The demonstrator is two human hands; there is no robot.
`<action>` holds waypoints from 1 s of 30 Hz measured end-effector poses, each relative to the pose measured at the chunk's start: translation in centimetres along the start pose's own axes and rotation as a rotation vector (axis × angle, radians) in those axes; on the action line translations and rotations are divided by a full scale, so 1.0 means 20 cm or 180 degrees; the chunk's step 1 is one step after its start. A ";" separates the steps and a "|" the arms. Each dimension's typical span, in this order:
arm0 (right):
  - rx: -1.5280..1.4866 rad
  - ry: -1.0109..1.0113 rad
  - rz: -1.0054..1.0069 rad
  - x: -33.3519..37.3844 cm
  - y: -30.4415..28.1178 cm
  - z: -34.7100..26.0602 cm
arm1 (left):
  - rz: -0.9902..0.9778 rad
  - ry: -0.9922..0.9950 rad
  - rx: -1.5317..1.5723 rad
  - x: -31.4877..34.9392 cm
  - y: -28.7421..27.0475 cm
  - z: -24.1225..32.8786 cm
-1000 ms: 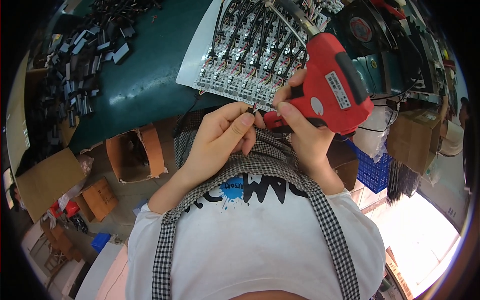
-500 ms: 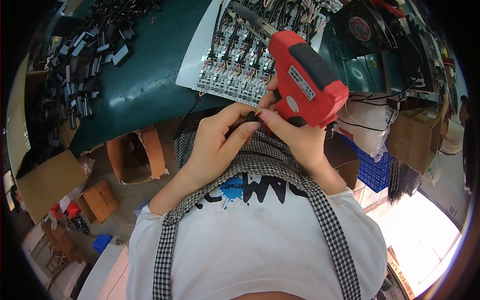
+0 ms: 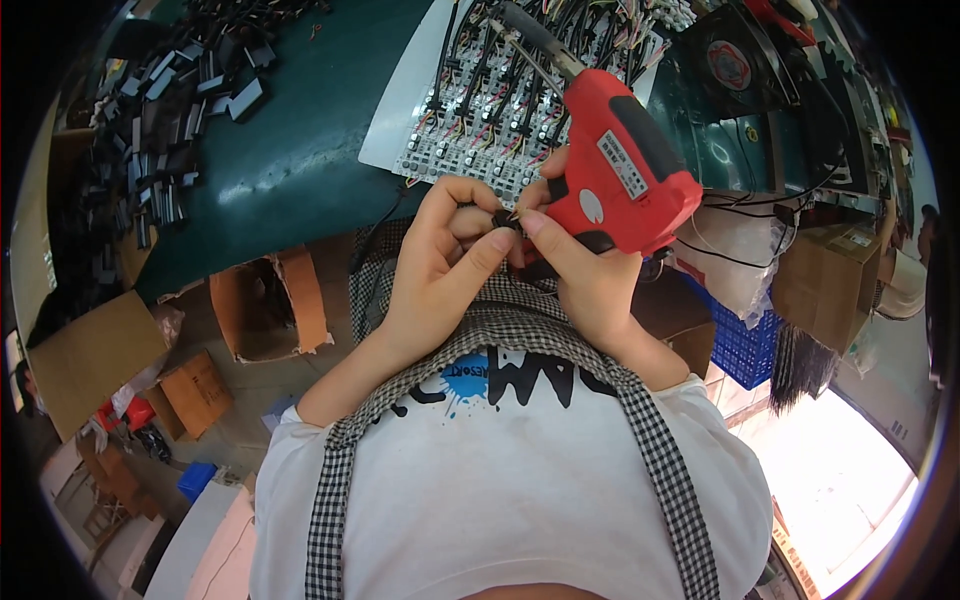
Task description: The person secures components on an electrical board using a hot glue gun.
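Observation:
My left hand (image 3: pixel 437 265) is closed in a pinch on a small black part (image 3: pixel 506 218), close to my apron front. Thumb and fingertips of my right hand (image 3: pixel 592 280) meet at the same spot, where short thin yellowish wire ends show. The right hand also grips a red and black soldering gun (image 3: pixel 640 165), whose long metal tip points up and left over the table. Beneath that tip lies a panel of small white circuit boards (image 3: pixel 470 160) with black cables and coloured wires. My fingers hide much of the black part.
Loose black plastic pieces (image 3: pixel 165 150) are heaped on the green table (image 3: pixel 290 140) at left. A black fan (image 3: pixel 735 60) stands at the far right. Below the table edge are an open cardboard box (image 3: pixel 312 310), a blue crate (image 3: pixel 745 345) and another carton (image 3: pixel 830 275).
The soldering gun has shifted slightly right and down. My left hand's fingers have curled and resettled around the black part. The right hand still keeps its grip.

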State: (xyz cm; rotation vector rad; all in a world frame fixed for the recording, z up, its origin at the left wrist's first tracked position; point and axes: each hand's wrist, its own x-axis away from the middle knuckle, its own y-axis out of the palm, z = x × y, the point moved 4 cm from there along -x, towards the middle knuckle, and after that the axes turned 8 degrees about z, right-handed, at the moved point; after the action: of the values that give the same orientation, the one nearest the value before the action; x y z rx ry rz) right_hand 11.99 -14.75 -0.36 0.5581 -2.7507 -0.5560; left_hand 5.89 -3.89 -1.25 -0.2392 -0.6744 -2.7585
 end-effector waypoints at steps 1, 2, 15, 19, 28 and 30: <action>0.0002 0.0002 -0.0002 0.00 0.00 0.00 | 0.0090 0.0120 0.0014 0.00 0.00 0.00; 0.0081 -0.0112 -0.0009 0.00 0.01 -0.01 | 0.0093 0.0121 0.0016 0.00 -0.01 0.00; 0.0510 -0.0446 -0.0141 0.00 0.00 -0.04 | 0.0341 0.1128 -0.1021 0.03 -0.05 0.02; 0.0484 -0.0423 -0.0133 0.01 0.01 -0.03 | 0.0381 0.1651 -0.1464 0.04 -0.06 0.05; 0.0761 -0.0316 -0.0424 0.01 0.04 -0.02 | 0.0437 0.0129 0.0276 0.04 -0.07 0.00; 0.0988 -0.0559 -0.0459 0.01 0.05 -0.03 | 0.0391 0.0080 0.0400 0.04 -0.08 0.00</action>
State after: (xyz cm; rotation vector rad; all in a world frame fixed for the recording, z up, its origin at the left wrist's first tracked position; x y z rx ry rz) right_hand 11.68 -14.27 0.63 0.8195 -3.0036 -0.2153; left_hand 4.69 -2.80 -1.76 -0.2109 -0.7957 -2.5871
